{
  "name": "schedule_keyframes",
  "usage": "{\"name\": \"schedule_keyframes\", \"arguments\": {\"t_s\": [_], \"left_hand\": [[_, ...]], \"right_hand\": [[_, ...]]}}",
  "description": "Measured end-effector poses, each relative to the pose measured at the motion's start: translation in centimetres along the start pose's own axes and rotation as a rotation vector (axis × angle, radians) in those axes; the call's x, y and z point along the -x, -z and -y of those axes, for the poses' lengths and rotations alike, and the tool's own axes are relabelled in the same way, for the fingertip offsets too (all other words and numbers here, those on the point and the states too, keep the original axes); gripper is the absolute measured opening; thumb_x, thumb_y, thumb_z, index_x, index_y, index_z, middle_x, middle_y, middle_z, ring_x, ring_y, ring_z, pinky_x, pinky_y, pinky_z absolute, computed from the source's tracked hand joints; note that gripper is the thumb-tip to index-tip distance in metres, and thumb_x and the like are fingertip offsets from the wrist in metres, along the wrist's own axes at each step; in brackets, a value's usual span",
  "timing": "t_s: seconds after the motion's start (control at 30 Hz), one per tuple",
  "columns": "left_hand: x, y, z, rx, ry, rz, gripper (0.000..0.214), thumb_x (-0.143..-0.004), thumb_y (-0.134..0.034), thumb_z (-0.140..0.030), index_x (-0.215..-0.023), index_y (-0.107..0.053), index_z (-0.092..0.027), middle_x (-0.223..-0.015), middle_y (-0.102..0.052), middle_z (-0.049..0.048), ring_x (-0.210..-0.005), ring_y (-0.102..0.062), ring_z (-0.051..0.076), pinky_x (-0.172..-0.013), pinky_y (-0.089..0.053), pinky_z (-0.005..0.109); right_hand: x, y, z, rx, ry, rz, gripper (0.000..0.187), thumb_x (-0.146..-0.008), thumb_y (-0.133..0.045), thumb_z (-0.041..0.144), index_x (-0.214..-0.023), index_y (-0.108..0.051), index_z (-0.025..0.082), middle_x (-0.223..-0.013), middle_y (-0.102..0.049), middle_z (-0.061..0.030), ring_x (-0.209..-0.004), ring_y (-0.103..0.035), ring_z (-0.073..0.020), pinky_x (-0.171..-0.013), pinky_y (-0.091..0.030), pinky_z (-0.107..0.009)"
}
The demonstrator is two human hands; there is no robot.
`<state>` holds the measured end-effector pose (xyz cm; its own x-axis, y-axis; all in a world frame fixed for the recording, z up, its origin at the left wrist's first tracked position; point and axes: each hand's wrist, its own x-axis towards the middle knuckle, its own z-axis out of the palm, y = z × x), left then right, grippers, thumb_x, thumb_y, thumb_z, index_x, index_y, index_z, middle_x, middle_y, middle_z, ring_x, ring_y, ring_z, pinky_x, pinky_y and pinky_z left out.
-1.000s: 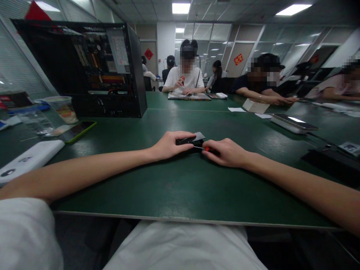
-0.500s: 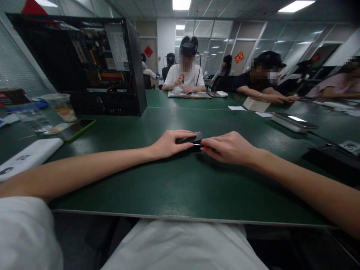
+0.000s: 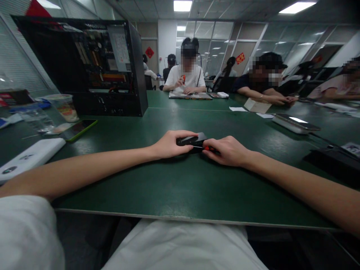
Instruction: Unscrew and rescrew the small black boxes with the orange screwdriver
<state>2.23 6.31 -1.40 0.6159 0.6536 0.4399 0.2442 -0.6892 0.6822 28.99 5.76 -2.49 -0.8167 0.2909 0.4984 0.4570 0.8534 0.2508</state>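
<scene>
Just above the green table point(image 3: 180, 183), my left hand point(image 3: 170, 144) is closed on a small flat black object point(image 3: 187, 141), thumb on the near side and fingers over the far side. Its exact kind is hard to make out. My right hand point(image 3: 225, 150) grips a screwdriver point(image 3: 211, 149) with a red and black handle. The thin metal shaft points left and runs along the black object beside my left thumb. Where the tip ends is hidden by my left hand.
An open black computer case point(image 3: 112, 67) stands at the left. Near it are a plastic cup point(image 3: 63, 107), a green-edged phone point(image 3: 81, 128) and a white power strip point(image 3: 33, 157). To the right lie a white device point(image 3: 295, 123) and a small box point(image 3: 256, 105). A person point(image 3: 185, 77) sits opposite.
My right hand has shifted and turned slightly, so more of the screwdriver's red and black handle shows. My left hand keeps its hold on the black object. The view has moved a little.
</scene>
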Motion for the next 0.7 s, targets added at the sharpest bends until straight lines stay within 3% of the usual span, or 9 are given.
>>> {"name": "schedule_keyframes", "arguments": {"t_s": [0.1, 0.27, 0.37, 0.47, 0.53, 0.7], "left_hand": [[-0.1, 0.6, 0.6, 0.148, 0.055, 0.059, 0.048, -0.087, -0.069, -0.031, -0.132, -0.068, -0.015, -0.129, -0.071, 0.0106, -0.118, -0.066, 0.028, -0.104, -0.047, 0.038], [-0.6, 1.0, 2.2, 0.521, 0.214, 0.052, 0.052, -0.094, -0.055, -0.055, -0.116, -0.076, -0.013, -0.122, -0.074, 0.0141, -0.117, -0.064, 0.032, -0.104, -0.044, 0.043], [-0.7, 0.9, 2.3, 0.604, 0.247, 0.066, 0.055, -0.093, -0.055, -0.058, -0.116, -0.076, -0.013, -0.122, -0.074, 0.0153, -0.116, -0.065, 0.032, -0.105, -0.044, 0.045], [-0.6, 1.2, 1.9, 0.526, 0.168, 0.112, 0.047, -0.086, -0.069, -0.044, -0.123, -0.072, -0.016, -0.13, -0.071, 0.0126, -0.125, -0.062, 0.032, -0.111, -0.041, 0.044], [-0.6, 1.4, 1.5, 0.462, 0.108, 0.17, 0.054, -0.077, -0.075, -0.029, -0.129, -0.068, -0.018, -0.138, -0.066, 0.0109, -0.133, -0.057, 0.032, -0.116, -0.038, 0.043], [-0.7, 1.5, 1.1, 0.47, 0.061, 0.203, 0.069, -0.063, -0.065, -0.01, -0.132, -0.065, -0.019, -0.145, -0.061, 0.01, -0.141, -0.051, 0.031, -0.121, -0.034, 0.044]], "right_hand": [[0.0, 0.0, 0.1, -0.02, -0.012, 0.02, 0.02, -0.102, -0.046, 0.032, -0.106, -0.056, 0.016, -0.072, -0.069, -0.0013, -0.053, -0.06, -0.0102, -0.051, -0.036, -0.022], [0.0, -0.1, 0.1, -0.023, -0.007, 0.028, 0.021, -0.102, -0.045, 0.033, -0.105, -0.057, 0.016, -0.073, -0.069, -0.0011, -0.055, -0.06, -0.0102, -0.052, -0.035, -0.022], [0.0, 0.0, 0.1, -0.018, -0.015, 0.02, 0.021, -0.102, -0.046, 0.033, -0.105, -0.058, 0.017, -0.072, -0.069, -0.0013, -0.055, -0.06, -0.0103, -0.051, -0.034, -0.022], [0.0, 0.0, 0.2, -0.022, -0.021, 0.018, 0.021, -0.102, -0.047, 0.033, -0.105, -0.059, 0.016, -0.073, -0.069, -0.0016, -0.055, -0.061, -0.0109, -0.052, -0.036, -0.023], [0.0, 0.0, 0.2, -0.029, -0.029, 0.017, 0.021, -0.101, -0.047, 0.033, -0.105, -0.059, 0.016, -0.073, -0.07, -0.0017, -0.055, -0.061, -0.011, -0.052, -0.037, -0.022], [0.1, -0.1, 0.2, -0.028, -0.046, 0.012, 0.02, -0.101, -0.049, 0.034, -0.105, -0.059, 0.017, -0.074, -0.071, -0.0019, -0.055, -0.061, -0.011, -0.053, -0.037, -0.022]]}}
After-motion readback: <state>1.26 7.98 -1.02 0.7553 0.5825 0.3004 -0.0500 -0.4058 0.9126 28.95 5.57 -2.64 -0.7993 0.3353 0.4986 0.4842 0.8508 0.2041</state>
